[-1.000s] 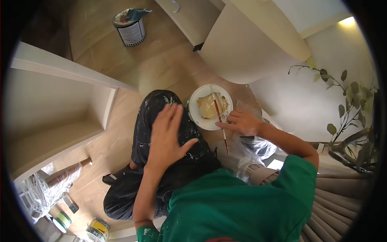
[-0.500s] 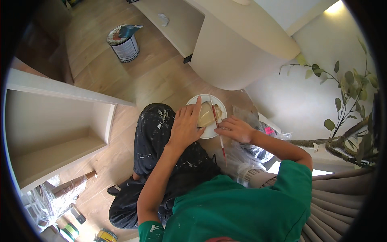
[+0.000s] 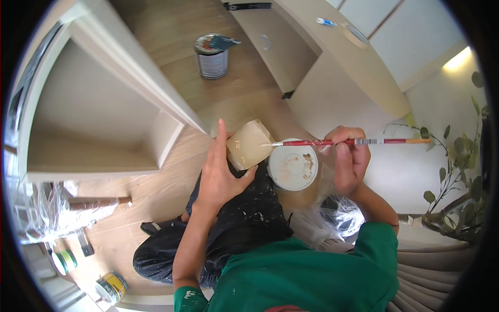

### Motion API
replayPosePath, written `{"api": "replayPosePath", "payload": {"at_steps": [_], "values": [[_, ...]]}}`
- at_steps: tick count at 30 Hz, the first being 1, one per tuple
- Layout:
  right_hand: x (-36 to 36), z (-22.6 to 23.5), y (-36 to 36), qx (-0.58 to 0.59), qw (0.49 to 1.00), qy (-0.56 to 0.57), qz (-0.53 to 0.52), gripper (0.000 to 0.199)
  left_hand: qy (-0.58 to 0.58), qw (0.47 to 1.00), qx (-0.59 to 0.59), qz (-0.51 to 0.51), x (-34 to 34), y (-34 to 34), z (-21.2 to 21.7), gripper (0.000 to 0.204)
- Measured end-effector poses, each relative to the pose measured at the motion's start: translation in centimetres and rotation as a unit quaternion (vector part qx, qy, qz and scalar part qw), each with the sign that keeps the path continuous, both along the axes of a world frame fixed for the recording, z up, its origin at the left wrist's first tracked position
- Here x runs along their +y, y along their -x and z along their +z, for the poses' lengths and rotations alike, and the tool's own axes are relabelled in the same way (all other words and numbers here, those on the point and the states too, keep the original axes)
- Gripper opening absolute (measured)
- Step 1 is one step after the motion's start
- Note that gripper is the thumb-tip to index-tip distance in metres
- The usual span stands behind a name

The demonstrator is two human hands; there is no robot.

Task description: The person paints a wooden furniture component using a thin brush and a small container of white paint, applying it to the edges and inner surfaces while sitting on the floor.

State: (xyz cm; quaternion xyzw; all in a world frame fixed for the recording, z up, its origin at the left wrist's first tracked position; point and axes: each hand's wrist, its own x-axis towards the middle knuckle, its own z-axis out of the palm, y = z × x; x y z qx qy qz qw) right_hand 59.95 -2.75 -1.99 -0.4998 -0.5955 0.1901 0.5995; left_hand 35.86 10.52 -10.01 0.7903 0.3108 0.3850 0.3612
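Observation:
My left hand [image 3: 215, 171] is wrapped around a small squarish container [image 3: 250, 145] of beige paint, thumb near its lower edge and index finger stretched up. My right hand [image 3: 349, 156] grips a thin red-handled paintbrush [image 3: 306, 142], held level. The bristles point left and meet the right side of the container; whether they touch paint or rim I cannot tell. Under the brush is a round white lid [image 3: 293, 169] with beige paint smears, the container held to its left.
A paint can [image 3: 212, 62] with a dark flat tool on top stands on the wood floor ahead. An open cabinet [image 3: 93, 109] is at left, a curved beige counter [image 3: 358, 78] at right. Plastic wrap [image 3: 340, 216] and a leafy branch [image 3: 462, 156] lie to the right.
My left hand has lifted the container off the white lid and moved it left. My right hand has taken up the brush, which lay across the lid. The view has shifted.

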Motion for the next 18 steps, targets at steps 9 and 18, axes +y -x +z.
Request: {"api": "replayPosePath", "payload": {"at_steps": [9, 18], "values": [[7.7, 1.5, 7.4, 0.022, 0.986, 0.004, 0.166, 0.014, -0.064, 0.993, 0.021, 0.092, -1.6, 10.2, 4.6, 0.120], [10.2, 3.0, 11.7, 0.011, 0.975, -0.026, 0.221, 0.013, -0.033, 0.985, 0.037, 0.164, -3.5, 15.2, 5.2, 0.117]]}}
